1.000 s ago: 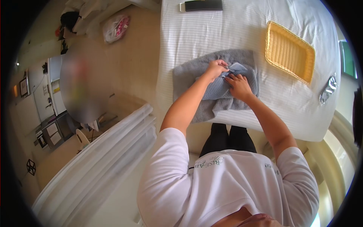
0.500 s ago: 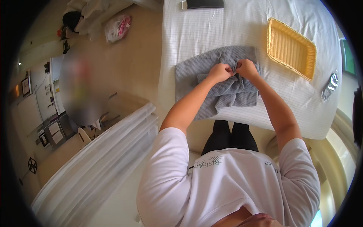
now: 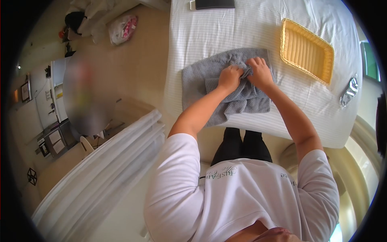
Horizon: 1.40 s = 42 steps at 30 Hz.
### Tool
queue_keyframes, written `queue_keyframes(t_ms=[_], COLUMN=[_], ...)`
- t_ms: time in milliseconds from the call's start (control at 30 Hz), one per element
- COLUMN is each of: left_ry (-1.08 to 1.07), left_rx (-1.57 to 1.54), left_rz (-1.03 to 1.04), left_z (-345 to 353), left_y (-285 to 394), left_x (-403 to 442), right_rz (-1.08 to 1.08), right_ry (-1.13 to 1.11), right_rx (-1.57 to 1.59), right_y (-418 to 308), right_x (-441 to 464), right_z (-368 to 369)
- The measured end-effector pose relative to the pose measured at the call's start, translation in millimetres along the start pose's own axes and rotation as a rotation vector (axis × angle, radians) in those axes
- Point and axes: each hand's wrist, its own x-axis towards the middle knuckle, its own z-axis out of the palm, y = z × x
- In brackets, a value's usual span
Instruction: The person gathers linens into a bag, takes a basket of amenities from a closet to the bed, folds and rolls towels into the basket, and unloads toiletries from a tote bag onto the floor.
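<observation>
A grey textured towel (image 3: pixel 197 80) lies bunched and folded over itself on the white-covered bed, with rumpled folds in its middle. My left hand (image 3: pixel 230 78) is closed on a gathered fold near the centre. Just to its right, my right hand (image 3: pixel 260 72) grips the same gathered part, thumb low and fingers bent over the cloth. The two hands are close together, and the fabric pinched between them is partly hidden by the fingers.
A yellow woven basket (image 3: pixel 285 44) sits right of the towel. A small clear plastic packet (image 3: pixel 349 92) lies near the bed's right edge, and a dark flat case (image 3: pixel 215 3) at the far end. White sheer curtain (image 3: pixel 105 165) hangs at left; a plastic bag (image 3: pixel 123 30) rests on the floor.
My hands have shifted slightly on the towel's middle fold. The right fingers have lifted and spread a little over the cloth, while the left has turned more knuckles-up. The view moved slightly.
</observation>
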Motion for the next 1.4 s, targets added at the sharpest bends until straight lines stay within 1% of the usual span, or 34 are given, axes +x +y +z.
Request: queue_keyframes(t_ms=[67,100,167,200,267,300,367,400,467,500,567,600,667,700,733,800,867,900,933,967,1000,1033,1100,1133,1200,1300,1400], left_ry=[0.036,0.055,0.032,0.022,0.019,0.012,0.0,-0.003,-0.073,-0.111,-0.42,-0.575,-0.562,-0.529,-0.486,-0.395,-0.228,-0.142,-0.107,-0.073,-0.043,0.048,-0.029,-0.068,-0.147,-0.309,-0.504], left_rx=[0.056,0.082,0.039,0.019,0.088,0.121,0.15,0.164,0.129,0.111,-0.227,-0.405,-1.057,-1.392,-1.468,-1.615,-1.582,-1.562,-1.59,-1.617,-1.641,-1.553,-1.513,-1.49,-1.476,-1.496,-1.605], left_rz=[0.049,0.071,0.021,-0.007,0.011,0.022,-0.04,-0.069,-0.202,-0.269,-0.585,-0.748,-1.14,-1.316,-1.377,-1.493,-1.683,-1.779,-1.76,-1.741,-1.724,-1.815,-1.768,-1.739,-1.579,-1.343,-1.077], left_z=[3,1,0,-2,-6,-8,-5,-3,-5,-5,-3,-2,-10,-16,-15,-6,-2,1,13,32,45,53,61,49,26,0,6], left_y=[1,5,17,24,32,37,44,47,52,52,39,36,47,56,66,88,116,128,129,125,123,122,114,115,122,125,124], left_x=[-4,-7,-16,-23,-40,-49,-60,-59,-49,-45,-28,-26,-42,-51,-65,-92,-106,-109,-115,-125,-134,-134,-146,-144,-135,-99,-33], right_rz=[-0.28,-0.314,-0.387,-0.293,-0.097,0.018,0.249,0.192,0.078,0.119,0.198,0.182,0.142,0.108,0.074,-0.017,-0.382,-0.451,-0.519,-0.475,-0.252,-0.007,0.839,0.771,0.646,0.601,0.781], right_ry=[0.059,0.005,-0.105,-0.338,-0.789,-0.744,-0.636,-0.622,-0.587,-0.644,-0.77,-0.836,-0.957,-1.0,-1.043,-0.924,-0.545,-0.561,-0.579,-0.803,-0.935,-1.021,-0.896,-0.93,-0.979,-0.759,-0.524], right_rx=[-0.133,-0.124,-0.106,-0.012,0.176,0.278,0.474,0.359,0.128,0.151,0.196,0.15,0.046,0.086,0.129,0.104,0.081,0.12,0.159,0.249,0.392,0.525,0.85,0.835,0.81,0.919,1.674], right_y=[-2,2,12,14,13,13,18,25,42,42,41,36,20,18,17,7,17,26,35,45,47,43,38,39,43,75,85], right_x=[0,0,4,5,16,21,39,42,43,44,45,43,35,25,11,-21,-56,-65,-74,-72,-75,-74,-75,-78,-88,-107,-121], right_z=[-1,2,9,5,-9,-10,-10,-1,27,29,34,30,8,4,1,-6,11,25,39,54,54,48,20,8,-15,-45,-111])
